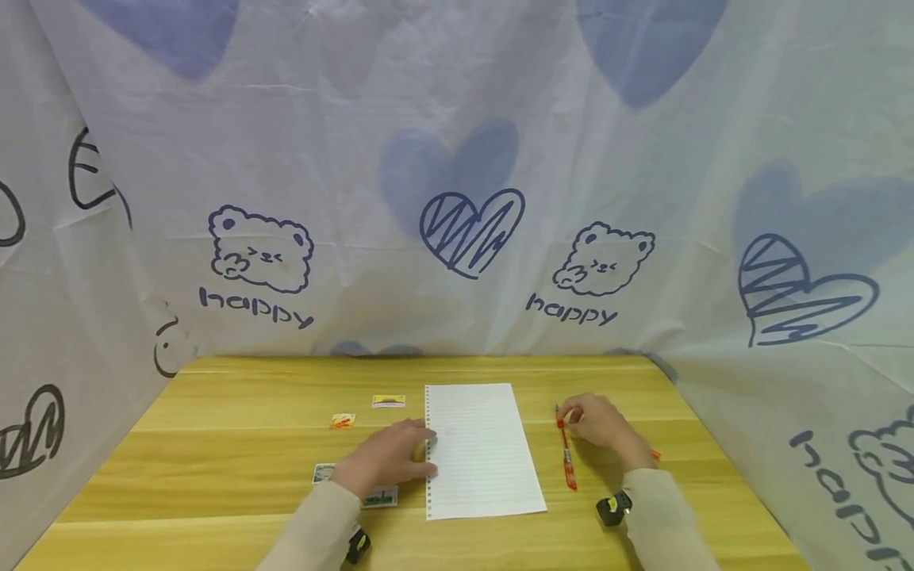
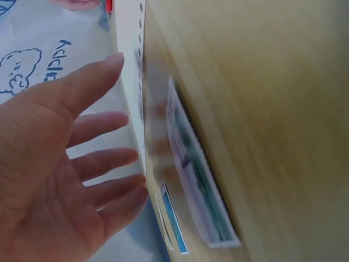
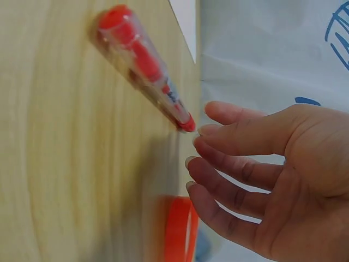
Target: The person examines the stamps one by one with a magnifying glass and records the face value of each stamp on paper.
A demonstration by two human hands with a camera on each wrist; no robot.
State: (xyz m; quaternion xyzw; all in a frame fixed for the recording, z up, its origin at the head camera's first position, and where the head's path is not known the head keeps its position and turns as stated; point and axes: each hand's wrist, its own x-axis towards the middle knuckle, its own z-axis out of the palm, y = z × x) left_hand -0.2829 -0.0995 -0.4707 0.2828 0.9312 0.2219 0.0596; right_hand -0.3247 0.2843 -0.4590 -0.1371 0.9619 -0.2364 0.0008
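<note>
A ruled white sheet of paper (image 1: 489, 456) with punched holes down its left edge lies on the table. My left hand (image 1: 389, 456) is over that edge, thumb and fingers spread apart, with nothing held between them in the left wrist view. To the right of the sheet lies a red pen (image 1: 567, 460) with a clear barrel, its point facing away from me. My right hand (image 1: 596, 420) is beside the pen's front part. In the right wrist view its fingers are loosely bent, with the thumb and index fingertips right at the pen's far red end.
Several small stamp-like cards lie left of the sheet: a yellow one (image 1: 389, 401), an orange one (image 1: 343, 421), a pale one (image 1: 324, 473) and a green one (image 1: 381, 497). An orange band-shaped object (image 3: 180, 229) is near my right hand. A printed curtain (image 1: 457, 159) hangs behind the table.
</note>
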